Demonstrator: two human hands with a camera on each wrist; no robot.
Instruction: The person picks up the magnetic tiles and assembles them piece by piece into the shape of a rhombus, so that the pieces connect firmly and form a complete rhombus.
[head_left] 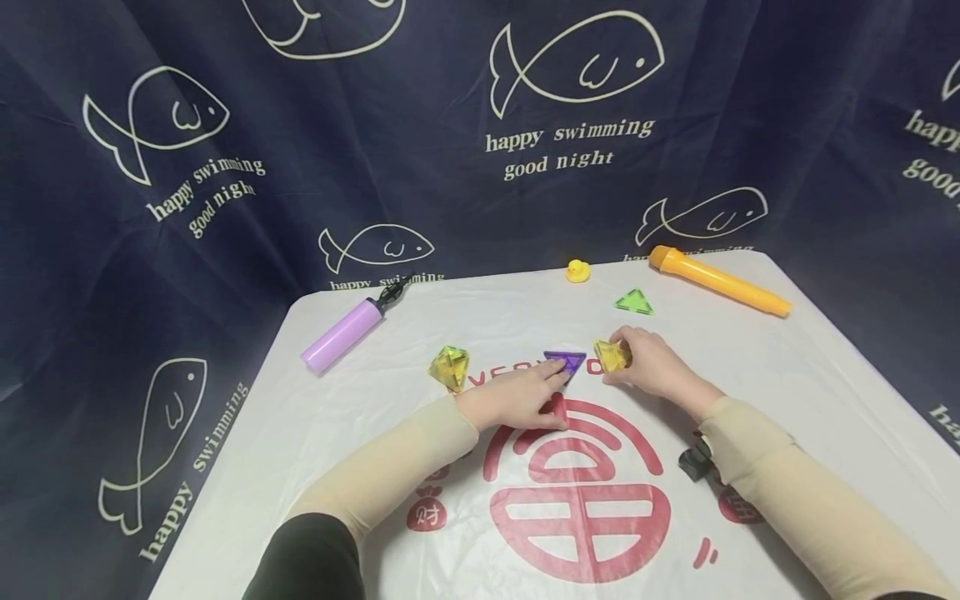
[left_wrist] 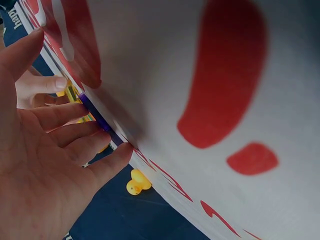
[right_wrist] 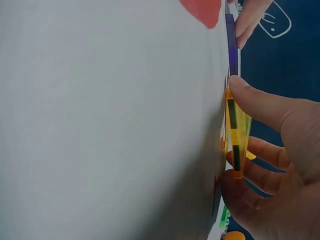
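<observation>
Fingers of the right hand (head_left: pixel 656 364) are curled round a translucent yellow piece (head_left: pixel 611 356), which is pinched between the thumb and the other fingertips just to the right of a purple triangle (head_left: pixel 575 360). Whether the piece is fully seated on the white surface (head_left: pixel 847 433) cannot be told. Fingers of the left hand (head_left: pixel 517 398) are stretched nearly straight, the thumb spread apart, and their tips are rested on the purple triangle, which is laid flat. Farther left, beyond the left forearm, a yellow-green pyramid (head_left: pixel 450 367) is left unheld. Behind the right hand a green triangle (head_left: pixel 635 302) is seen lying flat, with a yellow duck (head_left: pixel 577 272) and an orange microphone (head_left: pixel 720 281) placed near the far edge. A purple pump (head_left: pixel 343 336) is set at the far left.
</observation>
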